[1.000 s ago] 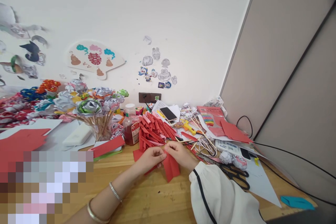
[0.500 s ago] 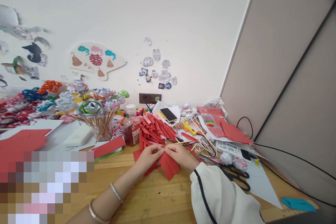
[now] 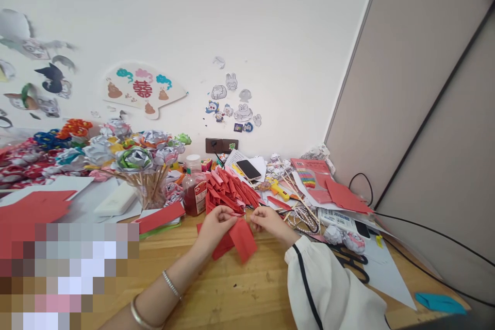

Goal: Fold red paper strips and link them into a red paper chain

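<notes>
My left hand (image 3: 217, 224) pinches a piece of red paper (image 3: 243, 243) by its upper edge, and the sheet hangs down over the table front. More red paper (image 3: 221, 250) lies beneath that hand on the wood. To the right, a small gap away from the sheet, my right hand (image 3: 269, 223) is closed with thumb and fingertips together; what it grips, if anything, is too small to make out. Just behind both hands rises a heap of folded red paper strips (image 3: 230, 188). Beside the heap stands a jar of dark red contents (image 3: 194, 193).
Paper flowers on sticks (image 3: 135, 160) crowd the left. On the right lie a yellow glue gun (image 3: 279, 190), bead strings (image 3: 305, 219), black-handled scissors (image 3: 353, 265) and crumpled paper balls (image 3: 344, 237). A phone (image 3: 248, 169) rests at the back. Black cables (image 3: 417, 227) cross the right side.
My hands have moved apart: earlier both pinched the red paper's top edge together. The right hand has drawn off to the right, while the sheet stays in the left and has shifted slightly left.
</notes>
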`<action>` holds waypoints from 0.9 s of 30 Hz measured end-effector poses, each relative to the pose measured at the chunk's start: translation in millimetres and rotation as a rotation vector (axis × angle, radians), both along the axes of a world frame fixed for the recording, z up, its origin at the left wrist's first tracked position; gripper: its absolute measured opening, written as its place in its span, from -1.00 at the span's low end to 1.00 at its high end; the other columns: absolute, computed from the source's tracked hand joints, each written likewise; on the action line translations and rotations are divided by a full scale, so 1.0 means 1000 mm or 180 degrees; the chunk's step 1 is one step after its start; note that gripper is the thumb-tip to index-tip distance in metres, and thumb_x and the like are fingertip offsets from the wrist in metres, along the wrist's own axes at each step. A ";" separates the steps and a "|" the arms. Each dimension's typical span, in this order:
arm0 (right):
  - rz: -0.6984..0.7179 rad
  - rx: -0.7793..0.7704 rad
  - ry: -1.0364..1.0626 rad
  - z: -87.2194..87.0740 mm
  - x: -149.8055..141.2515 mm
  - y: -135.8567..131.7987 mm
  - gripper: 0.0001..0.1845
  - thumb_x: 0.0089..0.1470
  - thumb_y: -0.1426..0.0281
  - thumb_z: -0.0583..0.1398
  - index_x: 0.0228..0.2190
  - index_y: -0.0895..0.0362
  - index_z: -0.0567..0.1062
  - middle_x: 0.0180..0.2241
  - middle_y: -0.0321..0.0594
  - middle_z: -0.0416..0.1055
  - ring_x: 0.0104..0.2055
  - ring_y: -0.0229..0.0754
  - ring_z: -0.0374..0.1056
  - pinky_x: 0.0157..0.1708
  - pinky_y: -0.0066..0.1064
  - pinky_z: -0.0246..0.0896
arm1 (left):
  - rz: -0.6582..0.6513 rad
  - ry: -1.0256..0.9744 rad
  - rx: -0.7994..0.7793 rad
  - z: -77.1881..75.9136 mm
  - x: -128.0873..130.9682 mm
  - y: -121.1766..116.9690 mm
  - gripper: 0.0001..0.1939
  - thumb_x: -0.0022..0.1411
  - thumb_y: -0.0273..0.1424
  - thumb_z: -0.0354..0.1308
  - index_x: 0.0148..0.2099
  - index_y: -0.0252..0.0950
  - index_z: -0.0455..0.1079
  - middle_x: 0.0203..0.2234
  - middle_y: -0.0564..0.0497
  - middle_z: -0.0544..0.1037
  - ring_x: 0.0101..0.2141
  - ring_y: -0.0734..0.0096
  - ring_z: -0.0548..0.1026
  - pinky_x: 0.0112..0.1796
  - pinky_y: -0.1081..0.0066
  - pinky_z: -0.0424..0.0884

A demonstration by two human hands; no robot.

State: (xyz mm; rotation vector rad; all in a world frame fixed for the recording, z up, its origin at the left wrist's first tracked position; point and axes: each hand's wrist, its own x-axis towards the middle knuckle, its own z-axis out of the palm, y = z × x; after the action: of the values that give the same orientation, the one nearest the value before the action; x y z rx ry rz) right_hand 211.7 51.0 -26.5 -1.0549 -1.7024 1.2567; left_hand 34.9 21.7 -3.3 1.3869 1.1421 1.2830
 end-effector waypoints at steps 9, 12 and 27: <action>-0.0027 -0.0416 0.0305 0.012 -0.002 -0.012 -0.53 -0.09 0.01 0.01 -0.50 0.21 0.33 -0.61 -0.26 0.35 -0.64 -0.38 0.20 -0.59 -0.52 0.08 | 0.0680 -0.0908 0.0207 0.004 -0.005 0.000 -0.53 -0.23 -0.21 0.23 -0.26 -0.36 0.29 -0.63 0.14 0.35 -0.58 0.56 0.33 -0.52 0.55 0.25; 0.0574 -0.0611 0.0102 0.012 -0.004 -0.017 -0.55 -0.12 0.04 0.07 -0.47 0.22 0.34 -0.54 -0.22 0.39 -0.64 -0.39 0.21 -0.58 -0.53 0.10 | 0.0819 -0.1186 0.0212 0.006 -0.007 0.000 -0.43 -0.24 -0.16 0.21 -0.16 -0.35 0.25 -0.58 0.13 0.37 -0.55 0.54 0.35 -0.50 0.54 0.28; -0.0664 0.0920 0.0015 0.004 -0.005 -0.004 -0.70 -0.03 0.22 0.05 -0.61 0.17 0.29 -0.64 -0.36 0.19 -0.58 -0.34 0.12 -0.57 -0.51 -0.01 | -0.0120 0.0370 -0.0032 -0.011 0.003 0.000 -0.70 -0.22 -0.41 0.16 -0.32 -0.35 0.31 -0.73 0.19 0.31 -0.68 0.53 0.28 -0.60 0.53 0.20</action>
State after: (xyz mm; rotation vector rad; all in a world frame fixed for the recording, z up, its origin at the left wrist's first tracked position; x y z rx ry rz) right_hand 206.4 47.0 -22.3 -1.0220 -1.6622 0.8520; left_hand 38.0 21.5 -13.8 1.4848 1.1930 1.1813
